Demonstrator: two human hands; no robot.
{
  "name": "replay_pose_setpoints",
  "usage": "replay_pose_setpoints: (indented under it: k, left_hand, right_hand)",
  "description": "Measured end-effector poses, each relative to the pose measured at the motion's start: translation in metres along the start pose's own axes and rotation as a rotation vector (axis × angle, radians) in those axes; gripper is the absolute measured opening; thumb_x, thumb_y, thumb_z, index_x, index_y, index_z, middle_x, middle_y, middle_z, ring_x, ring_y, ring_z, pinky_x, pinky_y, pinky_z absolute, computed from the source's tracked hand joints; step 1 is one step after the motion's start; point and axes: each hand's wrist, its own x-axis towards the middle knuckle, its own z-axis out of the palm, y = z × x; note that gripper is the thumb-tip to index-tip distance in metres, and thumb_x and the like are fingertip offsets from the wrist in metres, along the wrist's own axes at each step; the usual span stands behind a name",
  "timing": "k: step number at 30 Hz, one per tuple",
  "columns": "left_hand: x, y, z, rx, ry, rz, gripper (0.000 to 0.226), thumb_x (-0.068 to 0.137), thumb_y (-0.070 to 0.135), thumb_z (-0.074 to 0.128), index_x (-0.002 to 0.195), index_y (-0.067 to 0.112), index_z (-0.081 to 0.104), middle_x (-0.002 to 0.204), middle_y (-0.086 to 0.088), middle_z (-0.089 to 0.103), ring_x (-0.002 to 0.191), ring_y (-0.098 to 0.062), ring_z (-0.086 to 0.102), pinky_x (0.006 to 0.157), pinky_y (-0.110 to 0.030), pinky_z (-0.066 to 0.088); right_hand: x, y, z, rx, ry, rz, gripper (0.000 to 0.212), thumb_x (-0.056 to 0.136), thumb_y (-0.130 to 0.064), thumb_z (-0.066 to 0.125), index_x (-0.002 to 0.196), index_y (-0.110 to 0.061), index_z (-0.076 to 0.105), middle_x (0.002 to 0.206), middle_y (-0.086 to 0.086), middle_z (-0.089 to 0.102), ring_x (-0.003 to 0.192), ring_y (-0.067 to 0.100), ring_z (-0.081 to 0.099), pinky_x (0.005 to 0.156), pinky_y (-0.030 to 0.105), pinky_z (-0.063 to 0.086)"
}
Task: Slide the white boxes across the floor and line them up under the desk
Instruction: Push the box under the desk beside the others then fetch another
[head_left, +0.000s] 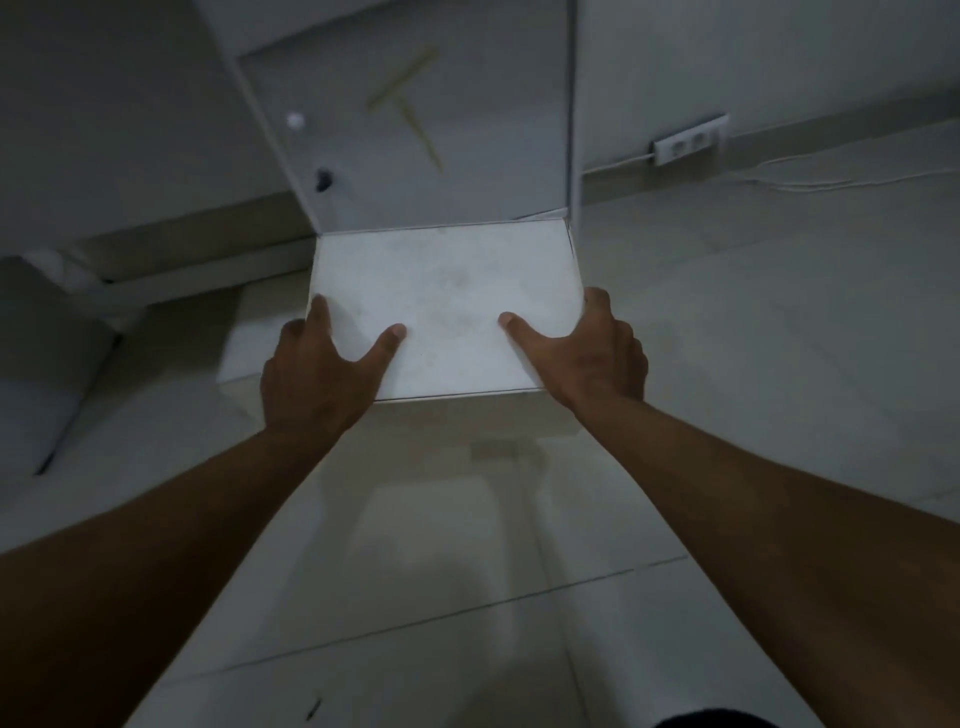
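A white box (447, 296) stands on the pale tiled floor in the middle of the view, its far edge against the foot of a white desk panel (415, 156). My left hand (317, 374) grips its near left corner, thumb on the lid. My right hand (587, 353) grips the near right corner the same way, fingers down the side. A second, lower white box (254, 332) shows partly to the left behind the first.
A white socket strip (688, 139) with a cable lies along the wall at the right. A pale cushion or mattress edge (47, 364) is at the left. Open tiled floor (467, 571) spreads below and to the right.
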Motion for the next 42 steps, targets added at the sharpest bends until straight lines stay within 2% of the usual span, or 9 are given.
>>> replay_pose_setpoints:
  k: [5, 14, 20, 24, 28, 34, 42]
  left_hand:
    - [-0.009, -0.111, -0.019, 0.038, 0.023, -0.141, 0.103, 0.074, 0.088, 0.037, 0.145, 0.014, 0.033, 0.134, -0.019, 0.054, 0.12, -0.039, 0.052, 0.096, -0.05, 0.046]
    - [-0.015, -0.251, -0.052, 0.07, 0.042, -0.278, 0.106, 0.073, 0.089, 0.038, 0.149, 0.016, 0.031, 0.139, -0.017, 0.052, 0.125, -0.038, 0.05, 0.099, -0.05, 0.044]
    - [0.016, -0.34, -0.064, 0.048, -0.002, -0.255, 0.105, 0.073, 0.089, 0.04, 0.146, 0.014, 0.035, 0.134, -0.02, 0.054, 0.122, -0.04, 0.051, 0.098, -0.05, 0.046]
    - [0.04, -0.392, -0.066, -0.005, -0.051, -0.21, 0.105, 0.075, 0.085, 0.042, 0.15, 0.012, 0.031, 0.141, -0.019, 0.049, 0.128, -0.039, 0.048, 0.102, -0.049, 0.043]
    - [0.06, -0.44, -0.064, -0.033, -0.085, -0.173, 0.106, 0.073, 0.087, 0.041, 0.148, 0.012, 0.032, 0.14, -0.018, 0.051, 0.126, -0.039, 0.049, 0.102, -0.05, 0.045]
    - [0.071, -0.495, -0.052, -0.093, -0.143, -0.137, 0.103, 0.076, 0.083, 0.044, 0.15, 0.013, 0.03, 0.144, -0.017, 0.048, 0.13, -0.037, 0.047, 0.104, -0.047, 0.041]
    - [0.066, -0.558, -0.03, -0.124, -0.219, -0.208, 0.105, 0.075, 0.086, 0.042, 0.151, 0.016, 0.028, 0.148, -0.015, 0.045, 0.134, -0.036, 0.043, 0.106, -0.047, 0.037]
  right_hand:
    - [-0.042, -0.054, 0.087, 0.008, -0.119, -0.083, 0.089, 0.066, -0.082, 0.063, 0.128, -0.022, 0.047, 0.12, 0.007, 0.062, 0.108, 0.033, 0.059, 0.087, 0.038, 0.044]
    - [-0.109, -0.132, 0.192, -0.029, -0.223, -0.151, 0.091, 0.067, -0.083, 0.061, 0.132, -0.021, 0.044, 0.121, 0.007, 0.062, 0.109, 0.033, 0.059, 0.088, 0.038, 0.044]
    - [-0.14, -0.183, 0.261, -0.055, -0.219, -0.118, 0.096, 0.067, -0.083, 0.061, 0.137, -0.02, 0.042, 0.125, 0.009, 0.061, 0.113, 0.033, 0.058, 0.089, 0.038, 0.043]
    - [-0.157, -0.216, 0.302, -0.076, -0.199, -0.091, 0.099, 0.068, -0.083, 0.061, 0.141, -0.02, 0.038, 0.128, 0.01, 0.059, 0.115, 0.034, 0.057, 0.09, 0.038, 0.043]
    - [-0.174, -0.238, 0.341, -0.092, -0.181, -0.056, 0.098, 0.068, -0.083, 0.06, 0.139, -0.02, 0.038, 0.128, 0.01, 0.059, 0.115, 0.033, 0.057, 0.092, 0.039, 0.043]
    - [-0.198, -0.258, 0.383, -0.146, -0.15, -0.021, 0.099, 0.068, -0.083, 0.061, 0.141, -0.021, 0.037, 0.13, 0.01, 0.057, 0.117, 0.034, 0.056, 0.096, 0.041, 0.043]
    - [-0.228, -0.265, 0.44, -0.192, -0.184, 0.023, 0.098, 0.069, -0.081, 0.063, 0.141, -0.02, 0.037, 0.129, 0.012, 0.058, 0.118, 0.034, 0.055, 0.096, 0.04, 0.042]
